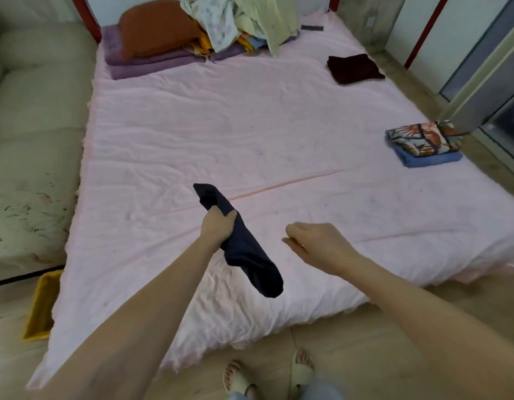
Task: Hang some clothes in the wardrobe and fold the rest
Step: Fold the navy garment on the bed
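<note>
Left hand point(218, 226) grips the dark garment point(244, 243) mid-length — likely carrying it to fold; right hand point(316, 243), at three o'clock, holds nothing — fingers loosely curled.

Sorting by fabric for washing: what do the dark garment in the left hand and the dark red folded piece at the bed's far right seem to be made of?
The dark garment, gripped by the left hand, looks like a soft matte knit, maybe cotton: it droops limply with no sheen. The dark red folded piece looks plush, perhaps velvet or fleece, with a deep fuzzy surface; the view is too distant to be sure.
</note>
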Available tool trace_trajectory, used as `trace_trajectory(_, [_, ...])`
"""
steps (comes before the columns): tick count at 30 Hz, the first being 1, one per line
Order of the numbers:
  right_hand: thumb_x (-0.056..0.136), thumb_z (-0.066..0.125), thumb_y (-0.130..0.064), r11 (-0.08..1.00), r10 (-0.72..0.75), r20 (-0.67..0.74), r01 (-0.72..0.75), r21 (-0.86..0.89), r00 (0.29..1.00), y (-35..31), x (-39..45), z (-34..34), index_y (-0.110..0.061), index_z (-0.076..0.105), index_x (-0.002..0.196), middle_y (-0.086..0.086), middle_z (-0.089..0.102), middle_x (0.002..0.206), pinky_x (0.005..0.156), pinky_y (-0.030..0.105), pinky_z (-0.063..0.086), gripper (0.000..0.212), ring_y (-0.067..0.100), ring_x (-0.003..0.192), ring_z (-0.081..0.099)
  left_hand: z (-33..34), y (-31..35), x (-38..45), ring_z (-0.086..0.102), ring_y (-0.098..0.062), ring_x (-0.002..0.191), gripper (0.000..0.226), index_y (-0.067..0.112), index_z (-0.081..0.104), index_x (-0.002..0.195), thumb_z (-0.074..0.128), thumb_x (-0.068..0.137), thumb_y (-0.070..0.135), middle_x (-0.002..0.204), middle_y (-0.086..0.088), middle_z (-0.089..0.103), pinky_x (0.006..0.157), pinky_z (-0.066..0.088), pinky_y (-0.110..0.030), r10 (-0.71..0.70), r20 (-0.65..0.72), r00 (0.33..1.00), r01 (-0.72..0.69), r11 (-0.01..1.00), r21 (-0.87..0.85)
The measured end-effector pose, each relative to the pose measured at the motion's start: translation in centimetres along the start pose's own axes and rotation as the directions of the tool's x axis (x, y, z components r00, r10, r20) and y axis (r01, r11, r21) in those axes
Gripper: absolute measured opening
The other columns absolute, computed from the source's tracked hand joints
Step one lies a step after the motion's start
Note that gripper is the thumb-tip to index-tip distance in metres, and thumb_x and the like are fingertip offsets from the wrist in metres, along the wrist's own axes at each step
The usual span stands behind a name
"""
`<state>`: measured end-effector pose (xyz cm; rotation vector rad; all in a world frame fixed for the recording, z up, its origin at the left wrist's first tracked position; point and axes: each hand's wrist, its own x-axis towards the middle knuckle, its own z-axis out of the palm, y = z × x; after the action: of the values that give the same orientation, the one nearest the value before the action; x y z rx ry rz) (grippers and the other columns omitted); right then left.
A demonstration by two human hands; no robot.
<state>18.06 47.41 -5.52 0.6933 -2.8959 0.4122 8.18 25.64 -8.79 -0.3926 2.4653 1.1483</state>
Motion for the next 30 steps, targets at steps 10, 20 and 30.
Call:
trace_trajectory(10, [0.076,0.070,-0.047,0.982,0.189,0.428,-0.172,-0.080,0.884,9.4,-7.5,-5.1,-0.022,0.031,0.146,-0.008,0.029,0.153,0.119,0.033,0.013,0.084,0.018,0.144,0.021,8.8,10.9,-8.4,0.050,-0.019,0.062,0.036,0.022,0.051,0.064,0.072,0.078,0.048,0.063,0.001,0.054,0.056,0.034,-0.031,0.400,0.715,0.574,-0.788,0.507,0.349])
trace_trajectory(20, [0.087,0.054,-0.014,0.871,0.439,0.450,-0.491,-0.001,0.778,26.5,-24.7,-13.8,-0.018,0.048,0.109,0.006,0.061,0.095,0.069,0.036,0.044,0.024,0.026,0.084,0.056,30.1,28.9,-16.1,0.058,-0.018,0.083,0.052,0.021,0.061,0.114,0.077,0.072,0.046,0.101,0.002,0.066,0.071,0.044,-0.029,0.214,0.915,0.342,-0.937,0.005,0.349])
trace_trajectory(30, [0.083,0.046,-0.001,0.659,0.740,0.268,-0.745,-0.103,0.617,46.1,-40.3,-23.5,-0.023,0.049,0.085,0.003,0.055,0.085,0.069,0.040,0.046,0.023,0.027,0.082,0.057,52.9,47.2,-19.5,0.057,-0.022,0.096,0.033,0.020,0.054,0.121,0.061,0.090,0.029,0.112,-0.004,0.062,0.077,0.042,-0.032,0.213,0.954,0.213,-0.962,-0.124,0.242])
